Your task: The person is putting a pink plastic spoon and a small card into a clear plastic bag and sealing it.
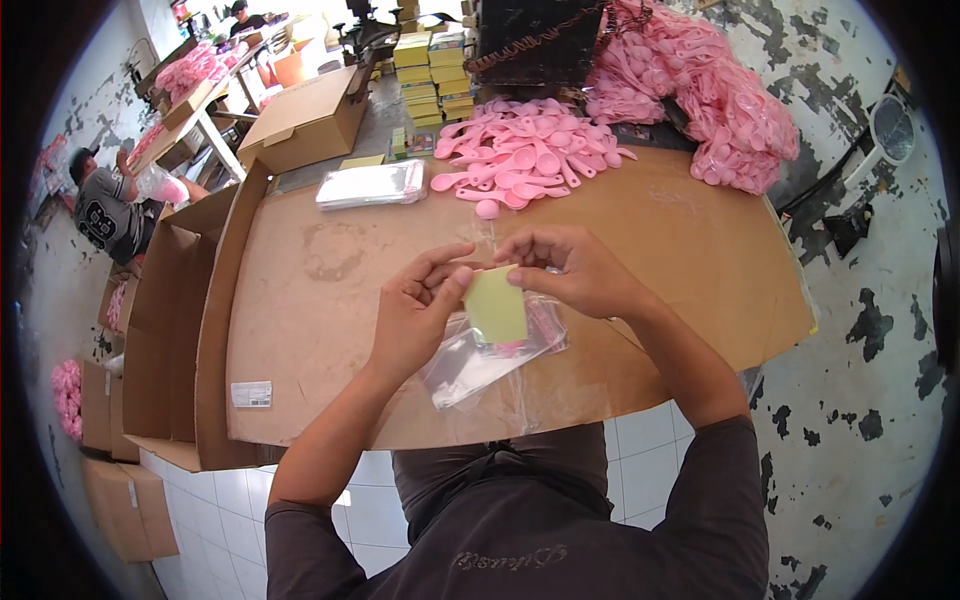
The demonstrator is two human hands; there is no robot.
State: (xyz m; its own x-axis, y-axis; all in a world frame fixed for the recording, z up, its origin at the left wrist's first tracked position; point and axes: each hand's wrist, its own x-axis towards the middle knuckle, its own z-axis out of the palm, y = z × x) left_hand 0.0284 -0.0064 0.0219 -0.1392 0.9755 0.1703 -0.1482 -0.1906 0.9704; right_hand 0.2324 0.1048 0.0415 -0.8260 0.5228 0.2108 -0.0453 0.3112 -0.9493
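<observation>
A pale yellow-green card [498,308] is held upright between my two hands over the middle of the cardboard-topped table. My left hand [415,300] pinches its upper left corner, thumb toward me. At the upper right corner my right hand [575,272] grips it, thumb on the near face and fingers bent behind. Below and partly behind the card lie clear plastic bags [470,372], with something pink showing through near its lower edge. What the fingers do behind the card is hidden.
Pink measuring spoons [535,150] lie heaped at the far side, beside bagged ones [700,90]. A stack of clear bags [372,184] lies at the far left, with card stacks [435,75] behind. An open carton [185,330] adjoins the left edge. A person [110,205] sits beyond.
</observation>
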